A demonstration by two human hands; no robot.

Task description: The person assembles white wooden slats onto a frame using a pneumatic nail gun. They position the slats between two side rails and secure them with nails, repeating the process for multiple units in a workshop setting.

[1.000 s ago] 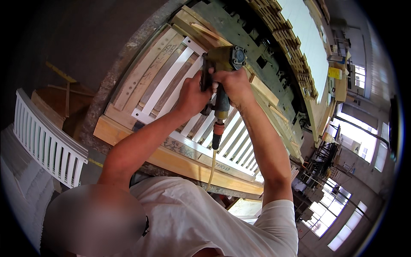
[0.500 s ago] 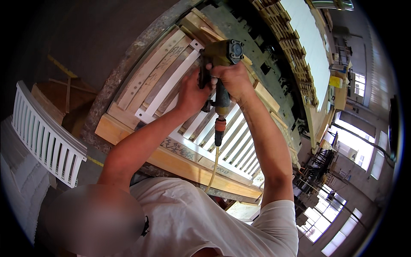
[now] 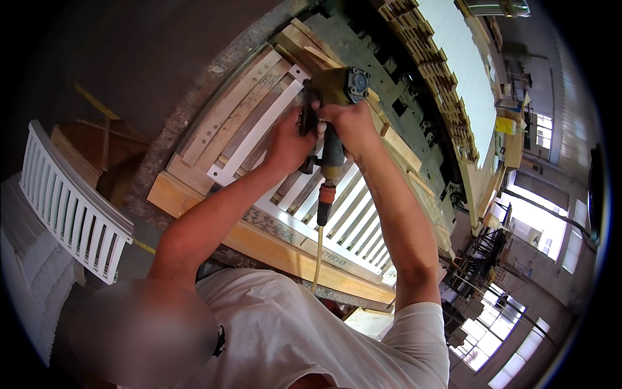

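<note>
A nail gun (image 3: 335,159), dark and yellowish with a round cap on its head, is held over a white slatted panel (image 3: 256,126). My right hand (image 3: 352,123) is wrapped round its handle just below the head. On the gun's left side my left hand (image 3: 288,142) closes on the dark narrow part; some of its fingers are hidden there. From the orange coupling at the handle's end, a thin yellowish air hose (image 3: 318,259) runs down toward me. The panel lies inside a wooden frame jig (image 3: 223,110) with handwritten marks. Where the gun's nose meets the work is hidden.
The jig sits on a worn metal bench (image 3: 175,133). Left of it leans another white slatted panel (image 3: 74,207). Beyond the bench, at far right, is a long stack of white-topped wooden pieces (image 3: 457,71). Shelves and windows line the right side.
The head of the nail gun has dropped slightly toward me, and its coupling and hose have swung a little left. Both hands keep their hold.
</note>
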